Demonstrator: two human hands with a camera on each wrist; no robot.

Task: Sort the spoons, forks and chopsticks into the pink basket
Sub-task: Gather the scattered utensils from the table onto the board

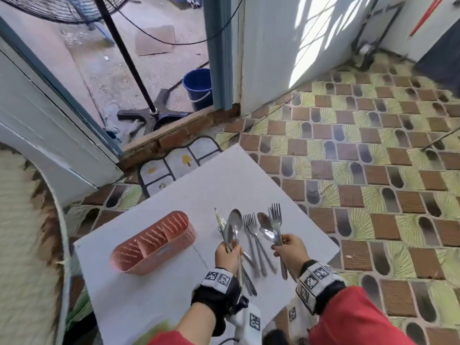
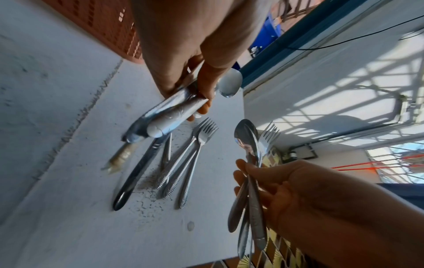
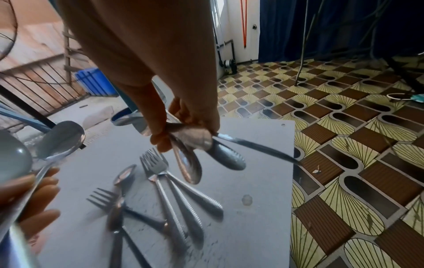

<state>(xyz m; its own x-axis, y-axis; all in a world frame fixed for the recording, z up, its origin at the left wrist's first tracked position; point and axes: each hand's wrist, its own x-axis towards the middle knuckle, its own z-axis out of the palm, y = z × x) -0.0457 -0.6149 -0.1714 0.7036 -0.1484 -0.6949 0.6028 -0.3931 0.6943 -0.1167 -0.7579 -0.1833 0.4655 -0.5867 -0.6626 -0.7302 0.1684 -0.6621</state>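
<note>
The pink basket (image 1: pixel 154 242) lies on the white board (image 1: pixel 154 300) at the left, its three compartments showing nothing inside. My left hand (image 1: pixel 227 255) grips a bundle of spoons (image 1: pixel 235 224) and chopsticks (image 1: pixel 220 222) just right of the basket, their heads pointing away from me. My right hand (image 1: pixel 290 252) grips a spoon (image 1: pixel 266 229) and forks (image 1: pixel 275 216) a little further right. Between the hands, several forks (image 1: pixel 254 235) lie on the board; in the right wrist view a small spoon (image 3: pixel 123 175) and another fork (image 3: pixel 103 198) lie beside them (image 3: pixel 160 174).
The board's right edge (image 1: pixel 331 245) drops to a patterned tile floor (image 1: pixel 373 170). A doormat (image 1: pixel 179 163), a doorway, a fan stand (image 1: pixel 149 113) and a blue bucket (image 1: pixel 198 87) lie beyond the board. A pale curved surface (image 1: pixel 29 245) borders the left.
</note>
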